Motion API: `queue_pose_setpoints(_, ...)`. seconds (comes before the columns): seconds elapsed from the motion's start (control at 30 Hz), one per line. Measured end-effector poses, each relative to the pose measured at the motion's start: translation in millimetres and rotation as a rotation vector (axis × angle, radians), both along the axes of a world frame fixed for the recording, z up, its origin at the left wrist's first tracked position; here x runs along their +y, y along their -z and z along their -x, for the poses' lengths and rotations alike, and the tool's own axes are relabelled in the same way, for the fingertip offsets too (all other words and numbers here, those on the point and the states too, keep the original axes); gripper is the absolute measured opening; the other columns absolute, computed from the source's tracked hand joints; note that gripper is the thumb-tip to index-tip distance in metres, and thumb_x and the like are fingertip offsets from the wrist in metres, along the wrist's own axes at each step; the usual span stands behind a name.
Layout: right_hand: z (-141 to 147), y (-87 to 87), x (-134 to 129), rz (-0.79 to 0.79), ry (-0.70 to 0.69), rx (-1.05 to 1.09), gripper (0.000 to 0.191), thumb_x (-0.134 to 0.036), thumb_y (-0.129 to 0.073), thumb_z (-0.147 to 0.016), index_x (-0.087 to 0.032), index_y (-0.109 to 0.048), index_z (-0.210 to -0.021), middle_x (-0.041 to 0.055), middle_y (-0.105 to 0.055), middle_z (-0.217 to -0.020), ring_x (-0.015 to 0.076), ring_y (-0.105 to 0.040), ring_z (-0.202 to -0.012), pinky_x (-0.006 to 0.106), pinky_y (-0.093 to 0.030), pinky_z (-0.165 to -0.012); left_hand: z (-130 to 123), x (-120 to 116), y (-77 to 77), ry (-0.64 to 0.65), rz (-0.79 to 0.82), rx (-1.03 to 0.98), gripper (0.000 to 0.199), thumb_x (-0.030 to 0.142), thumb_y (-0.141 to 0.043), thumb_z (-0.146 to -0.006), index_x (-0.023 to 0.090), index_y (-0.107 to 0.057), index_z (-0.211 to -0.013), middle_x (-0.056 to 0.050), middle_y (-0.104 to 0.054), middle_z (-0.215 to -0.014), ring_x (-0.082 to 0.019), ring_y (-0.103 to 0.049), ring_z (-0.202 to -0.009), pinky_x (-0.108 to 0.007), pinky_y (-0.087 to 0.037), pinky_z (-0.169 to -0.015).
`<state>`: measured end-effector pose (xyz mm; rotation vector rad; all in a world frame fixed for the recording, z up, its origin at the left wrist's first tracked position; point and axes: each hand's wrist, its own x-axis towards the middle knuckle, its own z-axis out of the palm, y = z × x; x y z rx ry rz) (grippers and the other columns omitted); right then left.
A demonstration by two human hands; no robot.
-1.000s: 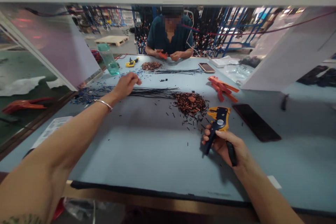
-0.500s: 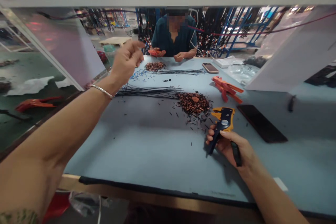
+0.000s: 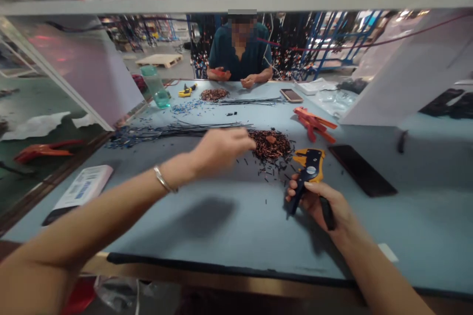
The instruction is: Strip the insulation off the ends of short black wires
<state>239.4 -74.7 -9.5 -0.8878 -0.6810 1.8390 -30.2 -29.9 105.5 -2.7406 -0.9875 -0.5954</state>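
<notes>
Right hand (image 3: 334, 202) grips stripper (image 3: 309, 170); best held steady. Left hand (image 3: 219, 151) curled, blurred, contents unclear; black wires (image 3: 185, 131) best fed in straight.

No words or numbers can be read here. The white box (image 3: 82, 188) on the left of the surface (image 3: 258, 238) has dark marks and blue marks on its top, but they are too blurry to read. The yellow and dark blue tool (image 3: 307, 175) has a pale round spot (image 3: 311, 170), too small to read.
</notes>
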Motion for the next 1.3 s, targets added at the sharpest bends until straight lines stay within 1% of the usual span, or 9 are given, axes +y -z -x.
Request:
queue_pose_setpoints(0.07,1,-1.1,-1,-0.017,0.005,-0.003,0.022,-0.024,-0.075,-0.066,-0.018,-0.07,-0.086,0.003,-0.07,-0.078,0.0197,-0.064,-0.069,0.037,-0.055,-0.072,-14,-9,48.1,-0.056,0.18,-0.02,0.025,0.014,-0.045,-0.089,0.02,-0.069,-0.095,-0.004,-0.069,-0.084,-0.014,-0.064,-0.071,-0.022,-0.045,-0.059)
queue_pose_setpoints(0.1,2,-1.6,-1,-0.024,-0.002,-0.006,0.022,-0.024,-0.075,-0.066,-0.018,-0.07,-0.087,0.0035,-0.071,-0.078,0.0196,-0.065,-0.068,0.036,-0.055,-0.071,-21,-12,65.6,-0.065,0.235,-0.089,0.026,0.015,-0.044,-0.09,0.02,-0.069,-0.096,-0.004,-0.069,-0.087,-0.014,-0.064,-0.073,-0.022,-0.046,-0.061)
queue_pose_setpoints(0.13,2,-2.1,-2,-0.034,-0.006,-0.012,0.023,-0.024,-0.074,-0.066,-0.017,-0.07,-0.088,0.004,-0.071,-0.078,0.0196,-0.065,-0.068,0.036,-0.056,-0.07,-27,-13,78.1,-0.064,0.288,-0.175,0.025,0.016,-0.044,-0.091,0.02,-0.068,-0.098,-0.005,-0.069,-0.089,-0.014,-0.064,-0.074,-0.023,-0.046,-0.063)
queue_pose_setpoints(0.2,3,-2.9,-3,-0.06,-0.01,-0.027,0.023,-0.024,-0.073,-0.067,-0.016,-0.071,-0.089,0.0052,-0.073,-0.08,0.0198,-0.066,-0.068,0.035,-0.057,-0.069,-39,-13,90.6,-0.079,0.386,-0.345,0.023,0.017,-0.046,-0.09,0.018,-0.068,-0.096,-0.006,-0.068,-0.088,-0.015,-0.063,-0.074,-0.024,-0.047,-0.066)
queue_pose_setpoints(0.37,5,-6.0,-7,-0.082,-0.135,-0.018,0.027,-0.028,-0.073,-0.069,-0.015,-0.071,-0.093,0.008,-0.074,-0.087,0.0198,-0.068,-0.069,0.035,-0.058,-0.067,-49,-2,96.8,-0.209,0.517,-0.575,0.017,0.016,-0.053,-0.085,0.018,-0.07,-0.088,-0.003,-0.067,-0.079,-0.015,-0.06,-0.069,-0.025,-0.047,-0.065)
queue_pose_setpoints(0.57,4,-3.9,-8,-0.053,-0.233,-0.005,0.031,-0.031,-0.076,-0.071,-0.013,-0.07,-0.095,0.0079,-0.073,-0.082,0.0192,-0.069,-0.067,0.035,-0.059,-0.067,-43,0,113.4,-0.27,0.535,-0.729,0.016,0.023,-0.055,-0.084,0.017,-0.069,-0.081,-0.001,-0.066,-0.073,-0.013,-0.056,-0.062,-0.022,-0.044,-0.059)
queue_pose_setpoints(0.9,1,-0.5,-13,-0.055,-0.304,-0.016,0.037,-0.03,-0.075,-0.073,-0.011,-0.065,-0.103,0.0096,-0.072,-0.085,0.0196,-0.069,-0.07,0.035,-0.058,-0.068,-45,-9,112.7,-0.147,0.409,-0.781,0.013,0.018,-0.058,-0.081,0.014,-0.066,-0.071,0.0,-0.058,-0.062,-0.009,-0.047,-0.053,-0.019,-0.036,-0.051)
queue_pose_setpoints(1.1,-1,-9.0,-14,-0.08,-0.381,-0.028,0.04,-0.031,-0.076,-0.072,-0.012,-0.063,-0.105,0.0094,-0.07,-0.089,0.0196,-0.068,-0.073,0.035,-0.055,-0.072,-42,-8,114.0,-0.07,0.482,-0.823,0.013,0.019,-0.058,-0.082,0.014,-0.067,-0.076,-0.001,-0.059,-0.066,-0.01,-0.051,-0.058,-0.019,-0.038,-0.053)
queue_pose_setpoints(1.3,-3,-7.6,-16,-0.138,-0.405,-0.038,0.042,-0.033,-0.076,-0.072,-0.012,-0.063,-0.106,0.0094,-0.07,-0.089,0.02,-0.068,-0.075,0.033,-0.054,-0.072,-39,-7,110.3,-0.051,0.538,-0.901,0.015,0.022,-0.059,-0.083,0.013,-0.07,-0.079,-0.003,-0.06,-0.067,-0.011,-0.052,-0.06,-0.02,-0.04,-0.055)
